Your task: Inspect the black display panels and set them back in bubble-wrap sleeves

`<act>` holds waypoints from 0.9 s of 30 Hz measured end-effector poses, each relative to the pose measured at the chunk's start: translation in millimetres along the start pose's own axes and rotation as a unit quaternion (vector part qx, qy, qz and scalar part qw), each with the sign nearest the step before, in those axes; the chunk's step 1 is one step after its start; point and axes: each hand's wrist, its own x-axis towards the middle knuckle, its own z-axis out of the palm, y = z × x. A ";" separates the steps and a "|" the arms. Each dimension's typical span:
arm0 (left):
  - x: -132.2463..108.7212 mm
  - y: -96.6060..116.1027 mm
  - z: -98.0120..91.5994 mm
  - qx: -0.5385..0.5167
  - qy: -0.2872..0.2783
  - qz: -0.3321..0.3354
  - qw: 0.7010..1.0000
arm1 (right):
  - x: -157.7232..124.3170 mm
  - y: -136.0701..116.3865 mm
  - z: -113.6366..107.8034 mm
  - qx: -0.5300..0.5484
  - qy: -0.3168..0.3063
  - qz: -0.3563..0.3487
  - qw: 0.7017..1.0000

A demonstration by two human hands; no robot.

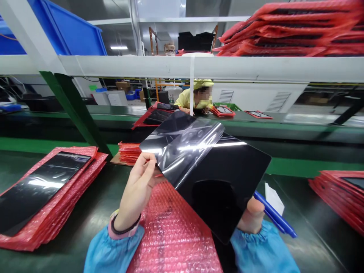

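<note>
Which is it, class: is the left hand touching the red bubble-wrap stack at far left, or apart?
Apart. The head view shows dark worktop plainly between the left hand and the red bubble-wrap stack.

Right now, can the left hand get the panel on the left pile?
Probably not yet: the left hand seems busy with the film, though nothing visible blocks its way to that panel.

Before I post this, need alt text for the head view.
The wearer's left hand pinches a clear, curled plastic film over a glossy black rectangular panel, whose lower right edge the right hand holds. Red bubble wrap lies below; a long blue tool juts out beside the right hand.
</note>
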 end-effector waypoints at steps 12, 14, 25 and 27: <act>15.5 6.6 -6.1 -0.221 0.258 0.023 0.940 | 2.5 20.0 30.0 0.092 -0.217 0.091 0.968; 18.1 6.5 -7.3 -0.221 0.265 0.037 0.938 | 3.3 20.8 30.2 0.098 -0.250 0.097 0.958; 25.4 0.4 -28.9 -0.069 0.260 0.175 0.947 | -4.0 -1.8 14.1 -0.042 -0.145 0.022 0.988; 28.4 -2.4 -35.7 -0.046 0.270 0.194 0.942 | -5.6 -5.9 11.3 -0.052 -0.156 0.017 0.986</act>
